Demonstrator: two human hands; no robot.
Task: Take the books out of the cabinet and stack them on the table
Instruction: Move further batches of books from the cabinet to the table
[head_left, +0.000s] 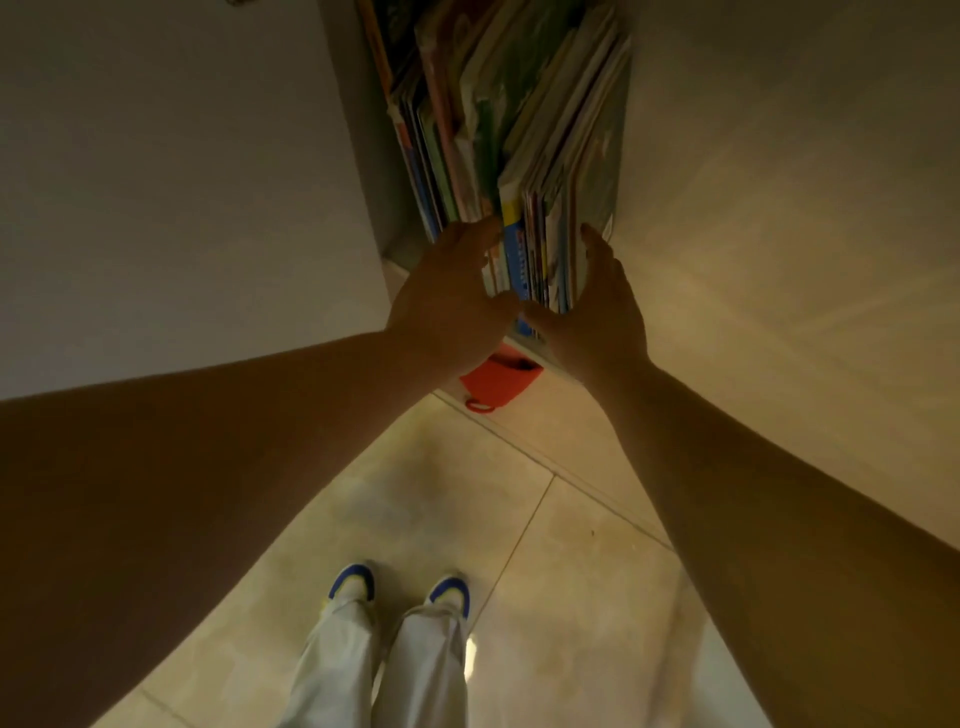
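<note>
A narrow open cabinet (387, 171) between two pale panels holds many thin, colourful books standing upright. A bundle of these books (540, 260) with blue, yellow and red spines sticks out at the right side of the shelf. My left hand (452, 306) presses against the bundle's left face, fingers reaching between books. On the bundle's right face lies my right hand (597, 306), its thumb under the front edge. The two hands clamp the bundle between them. More books (452, 130) lean to the left further in. No table is in view.
A red object with a small loop (496, 382) lies on the cabinet's lower level under my hands. Pale cabinet fronts (182, 182) stand left and right. Below are beige floor tiles (467, 493) and my feet in blue and white shoes (353, 582).
</note>
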